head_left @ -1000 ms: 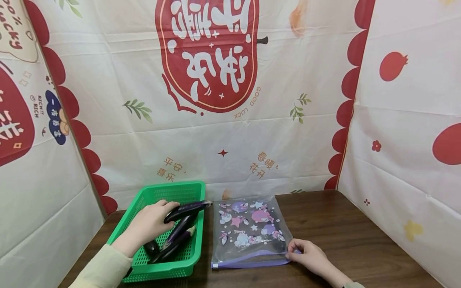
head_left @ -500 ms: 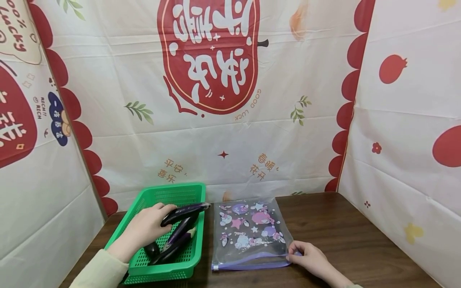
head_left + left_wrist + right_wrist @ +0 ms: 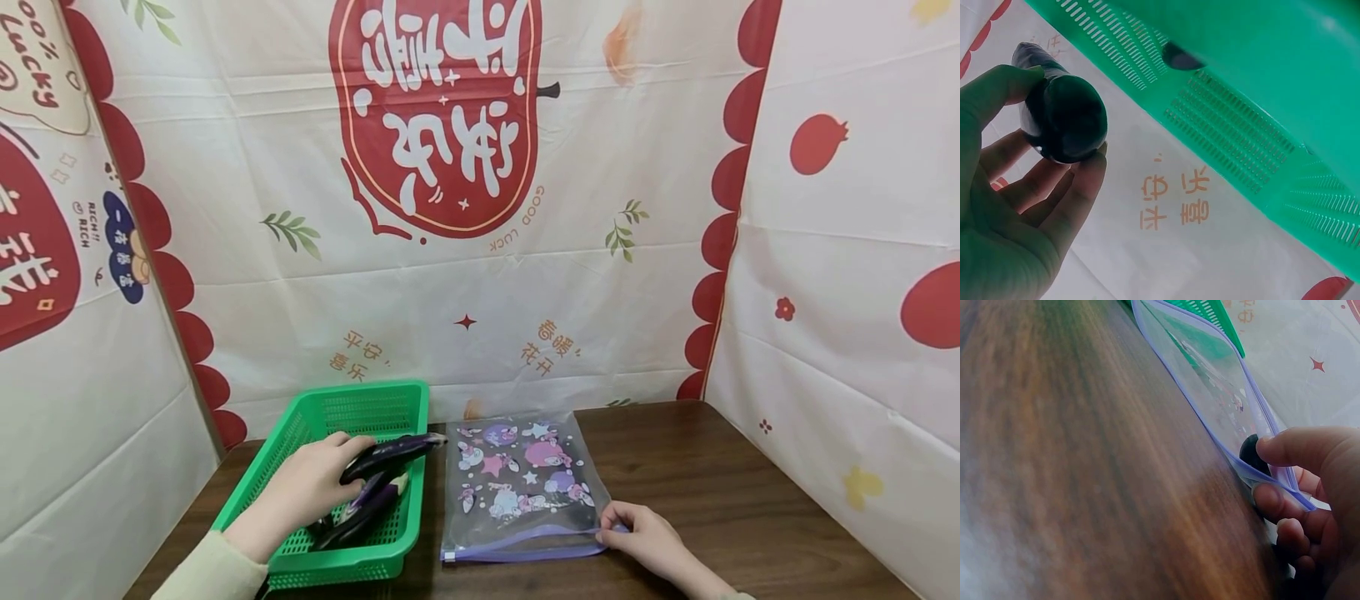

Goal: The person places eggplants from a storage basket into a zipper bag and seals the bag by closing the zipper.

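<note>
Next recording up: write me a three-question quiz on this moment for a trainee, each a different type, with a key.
1. Which hand reaches over the green basket and holds an eggplant?
2. Fill in: the right hand pinches the zip bag at its ____ edge.
3. True or false: in the head view, the zip bag lies left of the green basket.

Key: 1. the left hand; 2. purple; 3. false, it lies to the right.

Bare left hand [image 3: 318,482] here, plain pale cream-yellow sleeve [image 3: 215,570] behind it; bare right hand [image 3: 643,535], just a pale cuff [image 3: 738,596] peeking in!
</note>
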Motion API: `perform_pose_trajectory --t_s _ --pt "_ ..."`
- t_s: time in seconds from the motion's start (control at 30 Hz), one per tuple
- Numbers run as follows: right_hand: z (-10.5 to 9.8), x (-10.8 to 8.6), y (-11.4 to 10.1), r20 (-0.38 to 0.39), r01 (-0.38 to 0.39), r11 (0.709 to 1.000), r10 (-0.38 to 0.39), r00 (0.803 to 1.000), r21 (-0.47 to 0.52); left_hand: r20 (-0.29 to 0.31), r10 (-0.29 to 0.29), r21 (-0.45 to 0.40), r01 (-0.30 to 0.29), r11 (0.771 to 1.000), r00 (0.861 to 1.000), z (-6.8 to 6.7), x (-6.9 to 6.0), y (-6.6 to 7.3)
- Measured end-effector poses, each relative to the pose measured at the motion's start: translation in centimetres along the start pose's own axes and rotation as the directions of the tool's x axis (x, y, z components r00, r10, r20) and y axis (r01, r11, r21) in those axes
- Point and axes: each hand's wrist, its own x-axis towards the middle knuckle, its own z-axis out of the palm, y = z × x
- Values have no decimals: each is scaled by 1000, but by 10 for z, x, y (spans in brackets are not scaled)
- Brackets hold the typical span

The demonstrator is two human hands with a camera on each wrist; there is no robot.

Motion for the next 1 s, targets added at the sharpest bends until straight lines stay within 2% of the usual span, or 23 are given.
perform_pose_trajectory --t_s 0.27,0.53,0.73,1.0 --pt "0 1 -1 8 -2 1000 2 1000 12 -11 14 15 -14 1000 1000 1 -5 5" --pt "-1 1 -1 13 -6 1000 6 1000 23 -29 58 9 -58 998 998 3 -7 13" --pt "-1 0 -1 17 -12 1000 12 1000 20 -28 62 22 -62 998 998 7 -11 19" --pt "0 0 -1 15 -15 1000 14 1000 24 -90 147 -1 -147 989 985 6 -15 30"
